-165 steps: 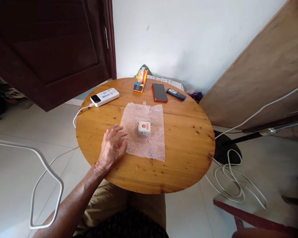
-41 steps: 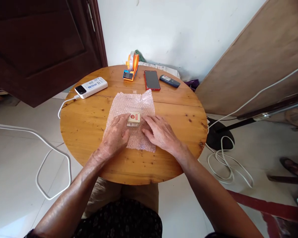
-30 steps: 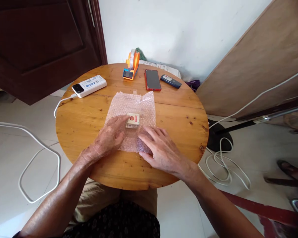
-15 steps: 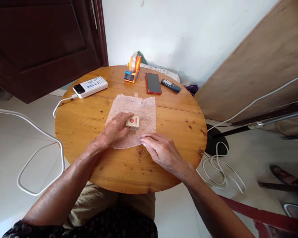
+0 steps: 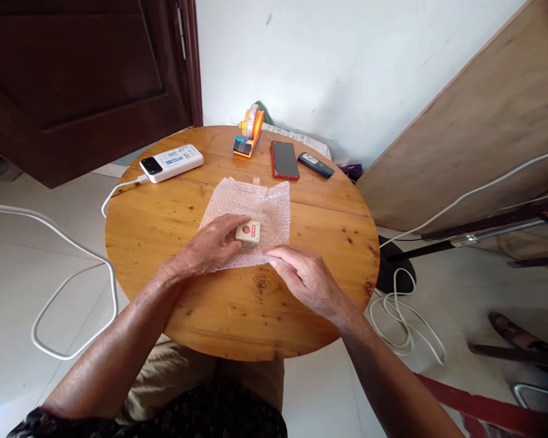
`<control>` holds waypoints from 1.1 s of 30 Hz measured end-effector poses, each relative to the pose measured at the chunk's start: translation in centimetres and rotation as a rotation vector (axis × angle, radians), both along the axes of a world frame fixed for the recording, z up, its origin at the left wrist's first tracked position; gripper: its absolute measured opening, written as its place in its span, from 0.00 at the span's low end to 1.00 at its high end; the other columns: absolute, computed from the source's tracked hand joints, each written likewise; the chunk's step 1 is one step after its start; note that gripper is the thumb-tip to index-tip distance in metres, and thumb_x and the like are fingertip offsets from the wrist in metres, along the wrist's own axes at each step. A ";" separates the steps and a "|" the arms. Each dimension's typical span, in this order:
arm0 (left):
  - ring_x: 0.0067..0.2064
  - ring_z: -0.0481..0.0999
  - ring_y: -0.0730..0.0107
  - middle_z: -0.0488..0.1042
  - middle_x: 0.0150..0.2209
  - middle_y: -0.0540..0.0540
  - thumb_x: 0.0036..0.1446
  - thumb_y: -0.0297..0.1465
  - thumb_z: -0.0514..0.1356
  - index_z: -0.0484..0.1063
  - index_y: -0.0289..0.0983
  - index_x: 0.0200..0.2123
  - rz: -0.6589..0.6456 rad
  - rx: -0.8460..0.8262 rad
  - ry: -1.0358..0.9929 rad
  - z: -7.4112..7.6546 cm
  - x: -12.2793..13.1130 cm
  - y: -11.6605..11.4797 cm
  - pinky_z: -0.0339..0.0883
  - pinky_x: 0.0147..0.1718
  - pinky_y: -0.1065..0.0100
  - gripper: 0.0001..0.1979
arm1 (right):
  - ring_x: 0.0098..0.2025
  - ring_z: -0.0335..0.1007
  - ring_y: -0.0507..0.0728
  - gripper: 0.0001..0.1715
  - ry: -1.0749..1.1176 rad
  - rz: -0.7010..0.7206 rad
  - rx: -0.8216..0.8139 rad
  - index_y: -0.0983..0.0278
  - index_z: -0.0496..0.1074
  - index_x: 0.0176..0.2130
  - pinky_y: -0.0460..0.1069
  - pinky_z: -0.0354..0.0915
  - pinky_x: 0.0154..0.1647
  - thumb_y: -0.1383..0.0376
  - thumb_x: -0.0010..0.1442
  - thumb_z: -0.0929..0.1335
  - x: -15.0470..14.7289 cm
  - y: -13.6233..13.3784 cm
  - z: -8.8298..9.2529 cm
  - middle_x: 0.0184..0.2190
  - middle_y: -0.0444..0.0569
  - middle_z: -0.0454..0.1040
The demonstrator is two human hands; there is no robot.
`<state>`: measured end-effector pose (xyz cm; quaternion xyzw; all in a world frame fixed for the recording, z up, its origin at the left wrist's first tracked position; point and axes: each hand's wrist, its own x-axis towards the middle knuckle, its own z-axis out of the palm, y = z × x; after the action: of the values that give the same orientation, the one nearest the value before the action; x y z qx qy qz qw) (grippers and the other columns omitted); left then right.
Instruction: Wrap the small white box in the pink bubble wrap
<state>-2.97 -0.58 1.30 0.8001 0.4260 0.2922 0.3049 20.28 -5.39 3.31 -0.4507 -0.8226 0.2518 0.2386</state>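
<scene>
A small cream-coloured box (image 5: 248,232) with red print lies on a sheet of bubble wrap (image 5: 274,207), on a round wooden table. My left hand (image 5: 217,238) rests on the wrap at the box's left side, with thumb and fingers curved about that end. Pinched between the thumb and fingers of my right hand (image 5: 301,271) is the near right edge of the bubble wrap, slightly lifted. The wrap's near left part is hidden under my left hand.
Along the table's (image 5: 237,328) far side are a white power bank (image 5: 176,162) with a cable, an orange tape dispenser (image 5: 250,131), a red-edged phone (image 5: 285,160) and a dark blue handheld device (image 5: 316,164). White cables (image 5: 404,316) lie on the floor at the right.
My right hand has raised the near edge of the bubble wrap a little, away from me. My left hand stays at the box. The whole view has shifted slightly.
</scene>
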 end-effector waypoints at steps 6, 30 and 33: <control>0.65 0.66 0.50 0.67 0.64 0.45 0.64 0.50 0.53 0.67 0.47 0.61 0.147 -0.146 0.074 3.4 -2.5 -2.3 0.63 0.61 0.47 0.26 | 0.33 0.70 0.55 0.18 -0.032 -0.141 -0.067 0.63 0.74 0.34 0.48 0.62 0.36 0.61 0.69 0.60 -0.2 1.2 1.2 0.31 0.47 0.76; 0.29 0.72 0.74 0.80 0.33 0.49 0.53 0.32 0.61 0.75 0.37 0.30 0.227 -0.065 -0.035 1.7 1.4 1.2 0.64 0.30 0.72 0.05 | 0.28 0.61 0.52 0.13 0.200 -0.174 -0.337 0.64 0.71 0.29 0.46 0.55 0.27 0.59 0.61 0.65 -0.9 3.3 1.6 0.26 0.43 0.68; 0.30 0.71 0.73 0.79 0.32 0.50 0.52 0.32 0.60 0.76 0.37 0.31 0.182 -0.133 -0.049 1.9 1.1 1.1 0.63 0.30 0.72 0.06 | 0.25 0.59 0.50 0.15 0.185 -0.144 -0.417 0.64 0.68 0.26 0.46 0.53 0.25 0.58 0.61 0.65 -0.9 2.8 1.8 0.23 0.41 0.63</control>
<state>-1.91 0.50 3.17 0.7286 0.5078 0.3095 0.3398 19.40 -2.61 5.12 -0.5229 -0.6930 0.4388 0.2319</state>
